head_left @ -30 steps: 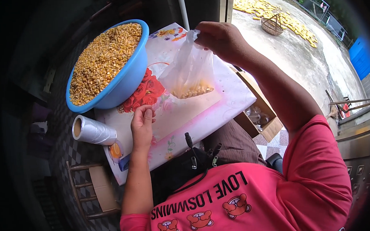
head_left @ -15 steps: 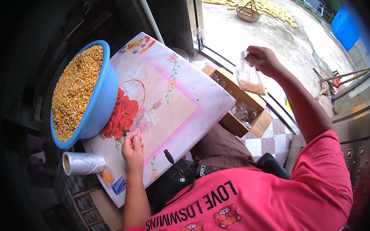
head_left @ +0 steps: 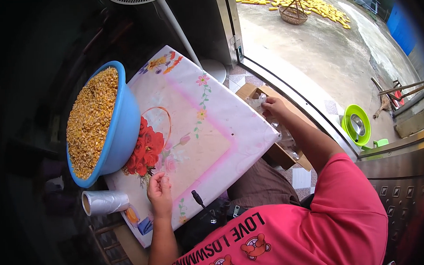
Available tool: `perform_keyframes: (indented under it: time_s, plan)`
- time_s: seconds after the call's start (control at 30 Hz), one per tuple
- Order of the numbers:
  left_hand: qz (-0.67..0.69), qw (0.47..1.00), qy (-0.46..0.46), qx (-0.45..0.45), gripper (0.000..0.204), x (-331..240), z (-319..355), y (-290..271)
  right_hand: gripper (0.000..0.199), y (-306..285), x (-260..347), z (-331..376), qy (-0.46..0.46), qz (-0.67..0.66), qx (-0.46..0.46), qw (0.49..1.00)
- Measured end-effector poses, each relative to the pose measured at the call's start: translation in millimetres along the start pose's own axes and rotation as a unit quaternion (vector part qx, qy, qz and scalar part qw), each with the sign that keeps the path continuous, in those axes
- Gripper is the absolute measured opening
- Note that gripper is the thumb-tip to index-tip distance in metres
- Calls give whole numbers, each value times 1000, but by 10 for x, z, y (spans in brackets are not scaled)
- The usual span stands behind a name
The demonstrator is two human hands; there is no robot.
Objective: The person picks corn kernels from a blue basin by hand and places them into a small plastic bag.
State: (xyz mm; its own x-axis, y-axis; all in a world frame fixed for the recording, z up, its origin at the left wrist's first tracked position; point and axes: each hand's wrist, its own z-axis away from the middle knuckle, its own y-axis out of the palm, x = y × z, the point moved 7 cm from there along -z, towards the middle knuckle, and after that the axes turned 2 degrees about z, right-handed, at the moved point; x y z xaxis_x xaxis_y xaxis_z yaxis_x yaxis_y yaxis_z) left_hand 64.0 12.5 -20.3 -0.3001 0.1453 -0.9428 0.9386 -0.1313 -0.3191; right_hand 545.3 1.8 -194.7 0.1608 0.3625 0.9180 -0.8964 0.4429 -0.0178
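Observation:
My right hand [head_left: 275,108] is closed on the top of a small clear plastic bag [head_left: 256,103], at the far end of an open cardboard box [head_left: 280,159]. The bag's lower part is hidden behind the table edge. More clear bags [head_left: 289,141] lie in the box. Over the near left part of the flowered table [head_left: 198,151], my left hand [head_left: 159,189] has its fingers curled in, with nothing visible in them. Beyond it a large blue basin [head_left: 129,112] stands heaped with yellow corn kernels [head_left: 92,125]. A roll of clear plastic bags [head_left: 112,202] lies close to my left hand.
A fan stand [head_left: 180,31] rises behind the table. Past the door threshold [head_left: 290,90] a green basin [head_left: 347,120] holds a metal scoop-like bowl [head_left: 358,125]. Farther out are a wicker basket [head_left: 293,17] and spread corn cobs [head_left: 327,10]. A wooden chair [head_left: 111,248] stands at lower left.
My right hand has come down and left with the bag, from raised above the box to its far end. My left hand stays curled by the table. The view has shifted slightly.

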Motion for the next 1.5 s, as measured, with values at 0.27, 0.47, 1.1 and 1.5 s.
perform_keyframes:
  time_s: [0.27,0.47,1.1,1.5]
  plan:
    - [-37,998,49,-3,14,7,8,-35,25,251,-1293,-589,19,261,14,965]
    - [-57,996,64,-8,15,-29,25,-36,26,255,-1234,-616,16,298,4,955]
    - [-73,994,76,-20,13,-85,38,-57,32,365,-839,89,-40,38,103,993]
    - [-78,974,189,-93,12,-158,53,-55,34,-316,1090,792,-285,-6,-109,952]
